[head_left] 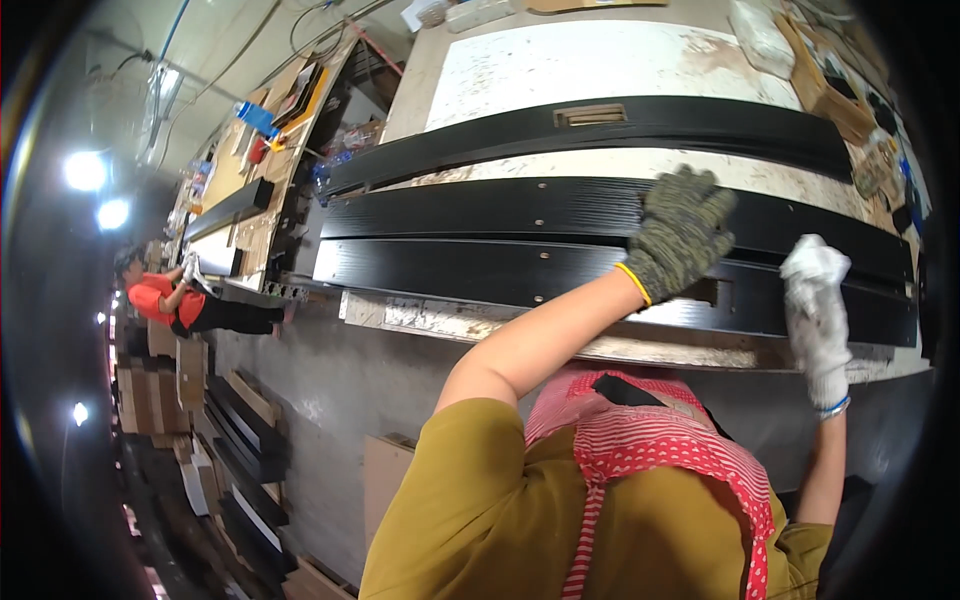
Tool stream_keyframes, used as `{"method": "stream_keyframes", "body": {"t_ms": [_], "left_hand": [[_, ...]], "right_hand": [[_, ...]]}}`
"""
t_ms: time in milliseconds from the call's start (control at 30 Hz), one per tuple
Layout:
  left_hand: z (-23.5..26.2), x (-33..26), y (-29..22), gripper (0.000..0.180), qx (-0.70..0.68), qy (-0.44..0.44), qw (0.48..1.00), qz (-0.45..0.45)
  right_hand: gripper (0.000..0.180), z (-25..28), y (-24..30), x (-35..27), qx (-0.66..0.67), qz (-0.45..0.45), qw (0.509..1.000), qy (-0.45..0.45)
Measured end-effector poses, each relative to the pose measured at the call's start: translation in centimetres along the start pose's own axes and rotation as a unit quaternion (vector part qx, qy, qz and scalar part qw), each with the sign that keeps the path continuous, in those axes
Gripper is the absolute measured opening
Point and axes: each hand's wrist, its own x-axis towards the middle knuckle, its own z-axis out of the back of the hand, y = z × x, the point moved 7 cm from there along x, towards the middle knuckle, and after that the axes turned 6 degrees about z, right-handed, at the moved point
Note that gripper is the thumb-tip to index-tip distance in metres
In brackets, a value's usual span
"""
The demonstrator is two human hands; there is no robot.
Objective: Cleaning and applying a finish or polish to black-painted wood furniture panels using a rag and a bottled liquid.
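Two long black boards lie side by side across the workbench. My left hand (685, 235), in a dark green mottled glove with a yellow cuff, rests with fingers spread on the farther black board (450, 207). Close to the right end of the nearer black board (430, 268) is my right hand (820, 320), in a white glove with a blue cuff. Its fingers look curled around a bright white bunched patch, which I cannot tell from the glove. Small round holes mark both boards, and a rectangular cutout shows in the nearer one beside my left wrist.
Behind these lies a third black board (700, 120) with a rectangular slot. A white worn sheet (560, 65) covers part of the bench. At far right stands a cardboard box (825, 80) with small items. Leftward, a person in red (165, 295) works at another bench; black boards (245, 430) are stacked below.
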Motion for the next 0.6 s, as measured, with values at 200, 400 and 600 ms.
{"method": "stream_keyframes", "body": {"t_ms": [200,400,600], "left_hand": [[1.5,-2.2,-4.2,0.048,-0.398,0.028,0.915,-0.059],[4.4,0.9,-3.9,0.028,-0.421,0.11,0.888,-0.15],[8.6,5.6,-0.6,0.035,-0.416,0.059,0.907,-0.027]], "right_hand": [[0.035,-14.6,13.4,-2.3,0.179,-0.045,0.982,0.048],[0.04,-8.0,17.1,-4.3,-0.155,0.042,0.987,-0.004],[0.041,-5.9,22.9,-4.3,-0.55,0.221,0.797,-0.118]]}}
